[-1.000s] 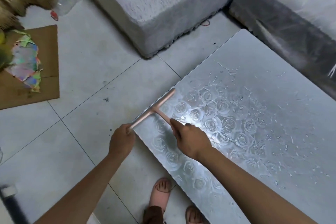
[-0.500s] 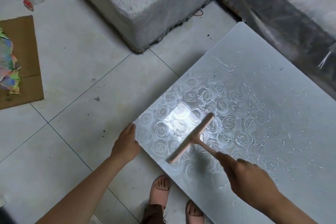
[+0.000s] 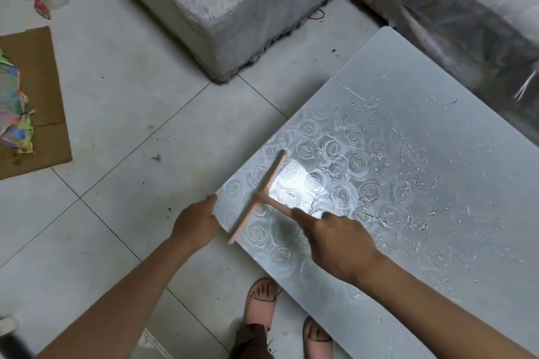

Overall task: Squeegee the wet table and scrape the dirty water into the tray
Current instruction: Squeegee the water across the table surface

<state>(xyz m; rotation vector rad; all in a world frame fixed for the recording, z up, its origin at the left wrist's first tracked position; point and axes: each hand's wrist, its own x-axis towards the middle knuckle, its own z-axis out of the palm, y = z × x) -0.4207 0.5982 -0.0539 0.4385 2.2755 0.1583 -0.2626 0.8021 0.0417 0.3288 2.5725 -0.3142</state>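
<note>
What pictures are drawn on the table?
Roses: pale swirly rose outlines on the silvery-grey table, clustered at its near-left corner. The head view shows them.

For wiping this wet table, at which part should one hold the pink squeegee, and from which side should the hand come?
Grip the squeegee by its thin stem, coming from the near right, behind the crossbar. The crossbar lies on the table by its left edge; the stem juts back at a right angle. The right hand holds it there, forefinger laid along the stem.
</note>
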